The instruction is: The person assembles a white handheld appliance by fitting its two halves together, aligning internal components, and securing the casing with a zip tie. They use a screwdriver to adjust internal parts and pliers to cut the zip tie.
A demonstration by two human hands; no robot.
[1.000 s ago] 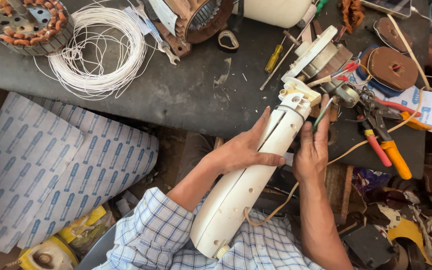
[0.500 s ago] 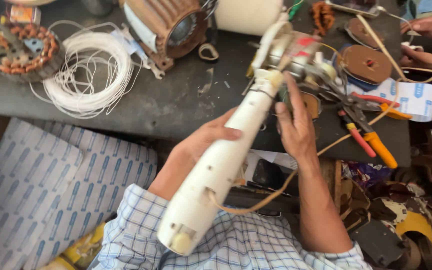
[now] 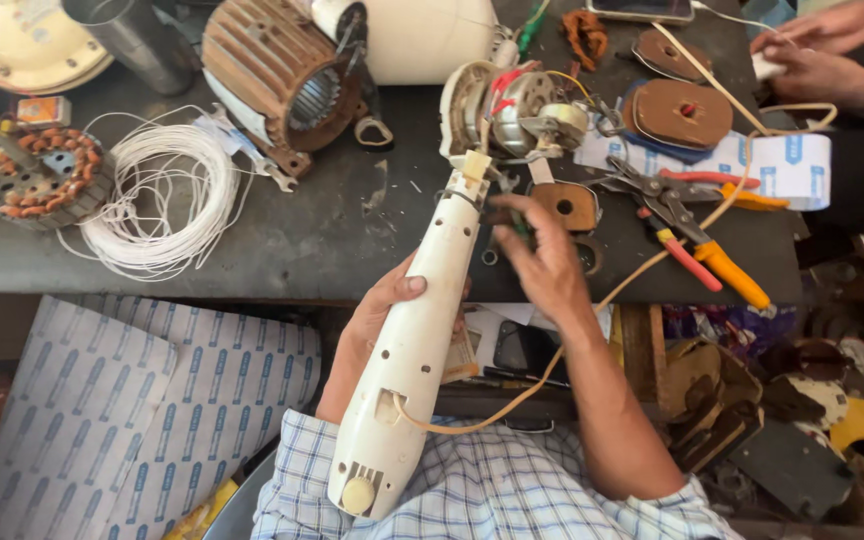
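1. The dark workbench (image 3: pixel 282 240) ends at a front edge just above my wrists. Along that edge the top is bare between the coil of white wire (image 3: pixel 157 205) on the left and the pliers with orange handles (image 3: pixel 702 245) on the right, so that strip is the free room I have.
2. Farther back the bench is crowded: a ribbed brown motor housing (image 3: pixel 272 75), a copper-wound stator (image 3: pixel 42 180) at the far left, and round brown discs (image 3: pixel 682 112) at the right.
3. Another person's hands (image 3: pixel 822 50) work at the top right corner, well apart from mine.
4. Below the bench edge, a stack of printed grey sheets (image 3: pixel 122 400) fills the left side, and scrap parts pile up at the lower right.
5. My left hand (image 3: pixel 377 310) is closed around the white fan stem (image 3: pixel 412 330) at about its middle, thumb lying across the front face, fingers hidden behind it.
6. My right hand (image 3: pixel 542 260) is loosely open, fingers spread and slightly curled, fingertips at the stem's upper end; I cannot tell whether they grip anything there.
7. The stem runs tilted from my chest up to the bench, where its narrow top joins the small fan motor (image 3: pixel 517 110) resting on the bench top.
8. A tan cord (image 3: pixel 572 340) leaves the stem's lower part and loops under my right forearm toward the right.
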